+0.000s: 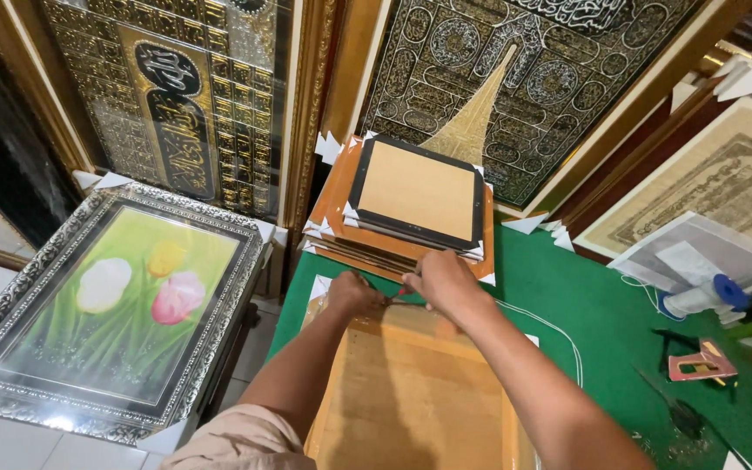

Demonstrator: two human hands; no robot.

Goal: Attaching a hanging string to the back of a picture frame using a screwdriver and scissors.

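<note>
Head view: at the far edge of the brown board-backed wooden frame (411, 392), left hand (354, 294) braces with fingers curled together, while right hand (444, 280) pinches a thin dark tool (402, 301).

A board (411, 392) lies on the tabletop (602, 313); stacked frames (411, 209) lie behind it, a flower picture (124, 305) left.

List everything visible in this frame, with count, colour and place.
Frame back: one, tan, under both hands.
Green table: one, centre right.
Stacked frames: several, orange and black, far table edge.
Tulip picture: one, silver-framed, left.
Ornate panels: two, black-gold, leaning behind.
Tape roll: one, white with blue core, right.
Left hand: frame's top edge.
Right hand: beside it, pinching something small, unclear.
</note>
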